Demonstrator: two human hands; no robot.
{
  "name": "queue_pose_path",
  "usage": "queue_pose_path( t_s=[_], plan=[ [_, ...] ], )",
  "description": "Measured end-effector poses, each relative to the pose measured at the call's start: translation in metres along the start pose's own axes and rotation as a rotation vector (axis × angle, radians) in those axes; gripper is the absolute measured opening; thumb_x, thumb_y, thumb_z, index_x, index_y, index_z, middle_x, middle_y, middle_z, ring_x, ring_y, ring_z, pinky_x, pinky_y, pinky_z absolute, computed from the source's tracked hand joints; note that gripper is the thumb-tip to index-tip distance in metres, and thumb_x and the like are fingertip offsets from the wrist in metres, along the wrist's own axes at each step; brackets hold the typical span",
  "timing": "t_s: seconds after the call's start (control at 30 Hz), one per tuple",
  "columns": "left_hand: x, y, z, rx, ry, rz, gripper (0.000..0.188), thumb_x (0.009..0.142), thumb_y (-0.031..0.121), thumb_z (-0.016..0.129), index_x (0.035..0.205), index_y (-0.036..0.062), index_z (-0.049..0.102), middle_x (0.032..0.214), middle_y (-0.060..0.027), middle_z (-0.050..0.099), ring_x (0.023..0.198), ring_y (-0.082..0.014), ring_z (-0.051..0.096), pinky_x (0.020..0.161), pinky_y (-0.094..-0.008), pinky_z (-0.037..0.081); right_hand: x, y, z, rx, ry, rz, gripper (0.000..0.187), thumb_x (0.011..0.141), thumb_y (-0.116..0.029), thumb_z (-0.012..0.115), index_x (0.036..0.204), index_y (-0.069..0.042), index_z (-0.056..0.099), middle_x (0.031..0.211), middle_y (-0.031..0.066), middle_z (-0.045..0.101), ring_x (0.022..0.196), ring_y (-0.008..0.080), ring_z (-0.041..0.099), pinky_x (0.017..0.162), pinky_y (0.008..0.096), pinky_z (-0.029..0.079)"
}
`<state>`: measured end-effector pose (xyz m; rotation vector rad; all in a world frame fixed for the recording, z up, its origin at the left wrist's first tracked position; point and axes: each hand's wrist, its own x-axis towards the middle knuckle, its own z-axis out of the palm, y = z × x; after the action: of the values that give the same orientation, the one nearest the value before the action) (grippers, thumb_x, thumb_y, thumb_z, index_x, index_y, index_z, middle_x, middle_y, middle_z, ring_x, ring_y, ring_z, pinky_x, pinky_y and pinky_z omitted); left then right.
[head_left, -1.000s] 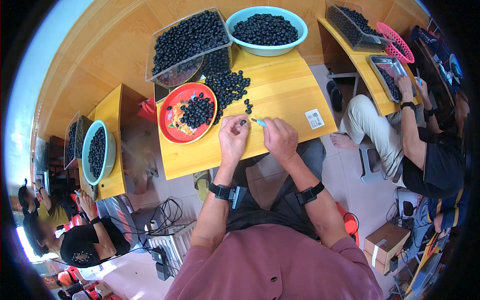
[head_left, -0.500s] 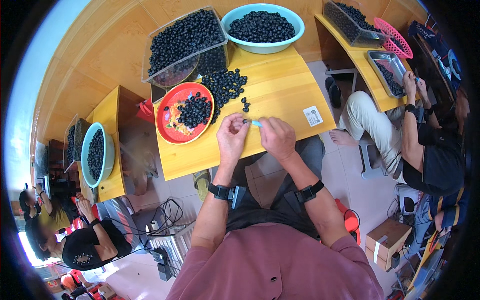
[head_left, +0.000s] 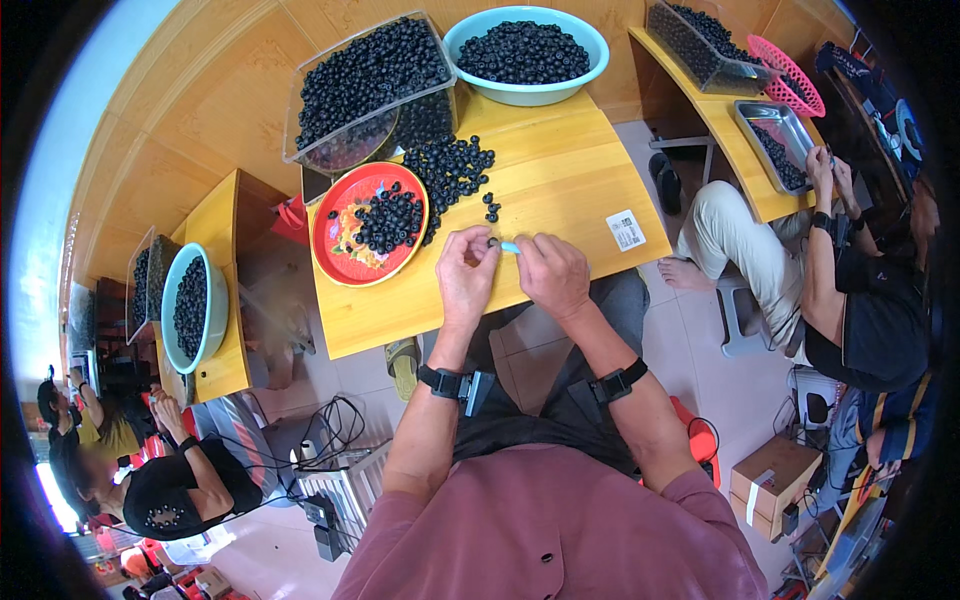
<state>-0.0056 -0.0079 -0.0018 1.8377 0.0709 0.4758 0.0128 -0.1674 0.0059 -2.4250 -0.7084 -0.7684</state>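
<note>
Between thumb and fingertips, my left hand [head_left: 466, 277] pinches one small dark round bead-like piece [head_left: 493, 242]. Closed round a slim light-blue tool [head_left: 510, 247], my right hand [head_left: 553, 277] points its tip at that piece; whether the two touch is too small to tell. Both hands hover over the near edge of the yellow wooden table [head_left: 560, 170]. Left of them lies a red round tray [head_left: 335, 262] with a flower pattern, partly covered with the same dark pieces. A loose heap of dark pieces [head_left: 455, 172] spreads beside the tray.
At the table's back stand a clear plastic bin [head_left: 345, 150] and a light-blue basin [head_left: 530, 95], both full of dark pieces. A white label [head_left: 626, 231] sits on the right. People work at side tables; another blue basin [head_left: 217, 325] is left, a metal tray [head_left: 797, 130] right.
Both hands stay nearly in place. The blue tool's tip has shifted slightly left, and the left fingers have turned a little around the small dark piece.
</note>
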Motion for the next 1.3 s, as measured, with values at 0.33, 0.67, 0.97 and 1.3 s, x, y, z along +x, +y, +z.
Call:
queue_pose_path(
  t_s=[0.33,0.67,0.97,1.3],
  plan=[
    [0.000,-0.008,-0.001,-0.036,-0.031,-0.084,0.029,0.089,-0.007,0.076,0.115,0.0003,0.066,0.097,-0.0010,0.065,0.083,-0.0067,0.061,0.078,-0.0223,0.053,0.003,-0.002,-0.002,0.019,-0.001,0.009,0.006,0.089,-0.012,0.068,0.092,-0.006,0.069,0.075,0.0089,0.060,0.071,0.0271,0.066,0.062,0.0413,0.054],
    [-0.002,-0.006,-0.001,-0.118,-0.018,-0.077,0.026,0.090,-0.007,0.077,0.113,-0.0012,0.068,0.101,-0.0022,0.065,0.085,-0.0070,0.061,0.078,-0.0217,0.052,0.003,-0.001,0.002,-0.025,-0.011,0.092,0.006,0.089,-0.011,0.066,0.091,-0.006,0.068,0.077,0.0091,0.062,0.074,0.0277,0.069,0.064,0.0414,0.057],
    [0.002,0.007,-0.019,0.029,0.048,0.085,0.017,0.088,-0.004,0.077,0.105,0.0001,0.074,0.099,-0.0062,0.066,0.084,-0.0131,0.063,0.077,-0.0267,0.052,0.001,-0.004,-0.001,-0.007,0.009,0.104,0.007,0.088,-0.009,0.067,0.094,-0.006,0.069,0.077,0.0087,0.062,0.074,0.0282,0.068,0.065,0.0423,0.056],
    [0.064,0.023,-0.077,0.530,0.239,0.366,0.027,0.082,-0.006,0.074,0.108,0.0031,0.072,0.105,-0.0149,0.070,0.103,-0.0362,0.067,0.095,-0.0443,0.053,0.002,-0.001,-0.002,-0.007,0.065,0.089,0.009,0.087,-0.007,0.066,0.095,-0.005,0.070,0.077,0.0087,0.062,0.073,0.0279,0.067,0.064,0.0408,0.055]
  ],
)
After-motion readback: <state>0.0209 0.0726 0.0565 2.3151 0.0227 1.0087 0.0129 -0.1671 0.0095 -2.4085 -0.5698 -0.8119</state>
